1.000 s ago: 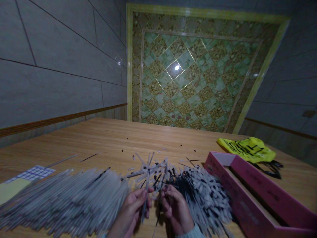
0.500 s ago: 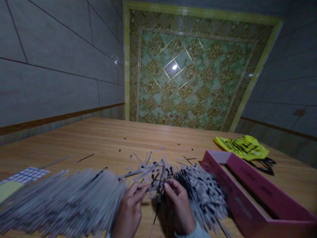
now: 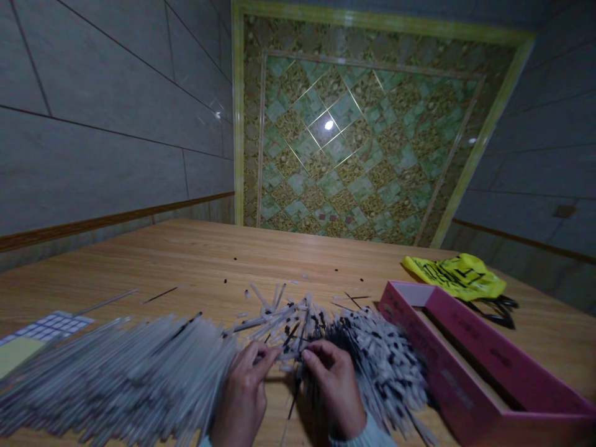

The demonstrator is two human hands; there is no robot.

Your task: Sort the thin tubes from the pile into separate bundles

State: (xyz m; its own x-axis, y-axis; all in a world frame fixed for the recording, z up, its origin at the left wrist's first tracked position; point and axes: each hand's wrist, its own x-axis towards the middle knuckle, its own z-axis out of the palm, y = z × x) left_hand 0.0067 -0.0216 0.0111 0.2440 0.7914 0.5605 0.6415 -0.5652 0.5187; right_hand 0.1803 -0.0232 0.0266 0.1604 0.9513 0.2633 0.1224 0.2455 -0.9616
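At the lower middle, my left hand (image 3: 244,391) is closed, thumb and index finger pinched at the edge of a scattered heap of short clear and black pieces (image 3: 291,320). What it pinches is too small to make out. Close beside it on the right, my right hand (image 3: 338,385) is also closed, its fingertips together over a small dark and clear piece I cannot make out. A wide pile of long clear thin tubes (image 3: 121,379) lies left of my hands. Right of them is a dense pile of clear tubes with black ends (image 3: 386,360).
An open pink box (image 3: 503,347) stands at the right, with a yellow bag (image 3: 456,276) behind it. A checked paper with a yellow part (image 3: 51,326) lies at the far left. Small black bits dot the wooden table (image 3: 195,248).
My right hand has shifted slightly left, its fingertips now nearer those of my left hand. My left hand has barely moved, and the piles look the same.
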